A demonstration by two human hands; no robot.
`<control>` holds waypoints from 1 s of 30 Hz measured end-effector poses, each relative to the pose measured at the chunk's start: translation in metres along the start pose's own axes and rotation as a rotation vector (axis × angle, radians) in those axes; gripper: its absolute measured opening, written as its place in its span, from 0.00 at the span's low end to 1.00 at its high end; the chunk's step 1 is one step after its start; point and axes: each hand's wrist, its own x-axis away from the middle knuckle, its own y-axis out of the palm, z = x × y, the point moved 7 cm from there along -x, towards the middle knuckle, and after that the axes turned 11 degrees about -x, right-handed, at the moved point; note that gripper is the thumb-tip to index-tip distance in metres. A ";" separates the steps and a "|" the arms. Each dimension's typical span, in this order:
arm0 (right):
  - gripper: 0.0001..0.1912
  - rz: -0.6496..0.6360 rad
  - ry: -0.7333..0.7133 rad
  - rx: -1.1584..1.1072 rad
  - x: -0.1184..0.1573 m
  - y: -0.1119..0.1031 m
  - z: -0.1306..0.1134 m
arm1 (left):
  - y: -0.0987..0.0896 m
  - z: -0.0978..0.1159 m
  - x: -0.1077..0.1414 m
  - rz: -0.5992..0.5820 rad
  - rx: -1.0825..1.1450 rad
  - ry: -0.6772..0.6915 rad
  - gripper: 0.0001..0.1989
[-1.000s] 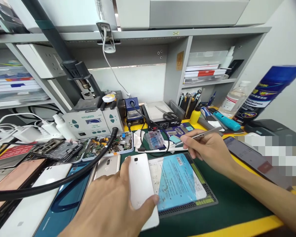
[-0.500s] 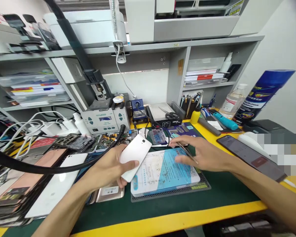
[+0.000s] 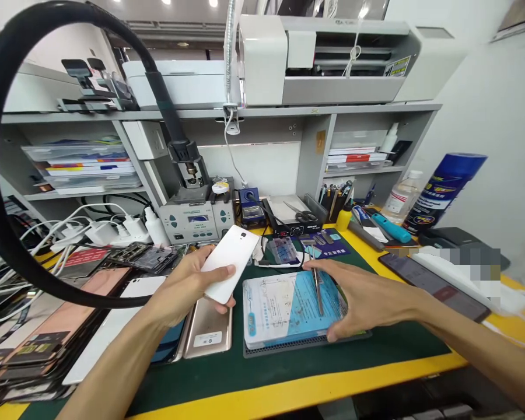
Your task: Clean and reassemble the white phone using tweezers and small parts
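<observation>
Fingers (image 3: 222, 273) of the left hand (image 3: 181, 289) are closed on the white phone (image 3: 231, 256), with the thumb lying across its back face and the other fingers placed under it. The phone is tilted, its camera end pointing up and away, and it is near the far left corner of the blue-and-white case (image 3: 273, 309). To this hand the forearm comes from the lower left, and the palm is turned rather inward. At the right end of the case, the right hand (image 3: 363, 294) is arched, with its thumb well apart from the other fingers: the thumb is at the near side, the forefinger toward the far side. Metal tweezers (image 3: 318, 291) cross by the forefinger and lie over the case; how firmly they are gripped, I cannot tell. Left of the case is a gold phone (image 3: 210, 326), and right of it, beyond the right hand, a dark phone (image 3: 433, 286) on the bench (image 3: 289, 402).
</observation>
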 end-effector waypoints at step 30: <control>0.28 0.506 -0.589 1.190 0.056 -0.001 -0.077 | -0.017 0.015 0.011 0.170 0.075 0.116 0.25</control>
